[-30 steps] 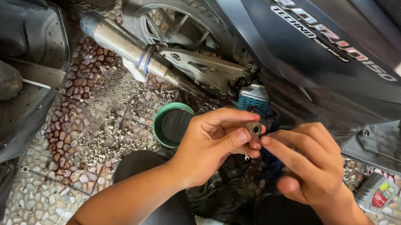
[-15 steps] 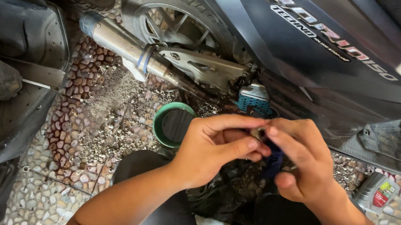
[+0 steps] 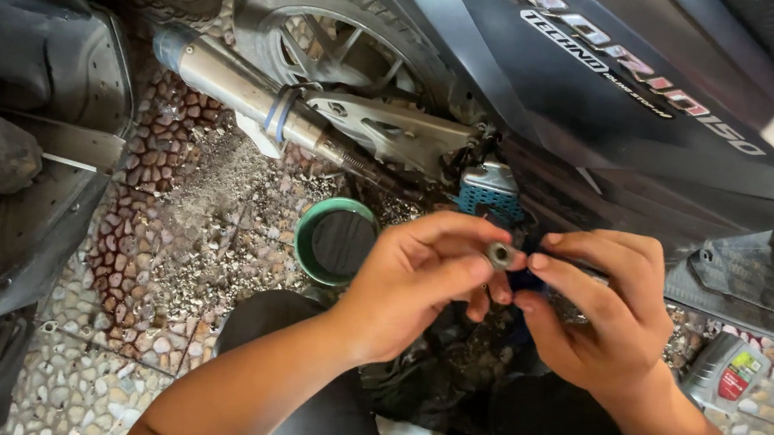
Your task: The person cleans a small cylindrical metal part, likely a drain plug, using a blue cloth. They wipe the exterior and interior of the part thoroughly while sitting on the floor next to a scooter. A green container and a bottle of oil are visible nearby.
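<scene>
We pinch a small metal nut (image 3: pixel 500 255) between left hand (image 3: pixel 418 284) and right hand (image 3: pixel 605 310) fingertips, both closed on it, beside the scooter (image 3: pixel 613 107).

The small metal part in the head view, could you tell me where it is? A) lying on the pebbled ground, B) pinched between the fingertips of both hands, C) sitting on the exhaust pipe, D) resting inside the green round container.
B: the small metal part sits between the fingertips of the left hand and the right hand, held above the ground.
</scene>
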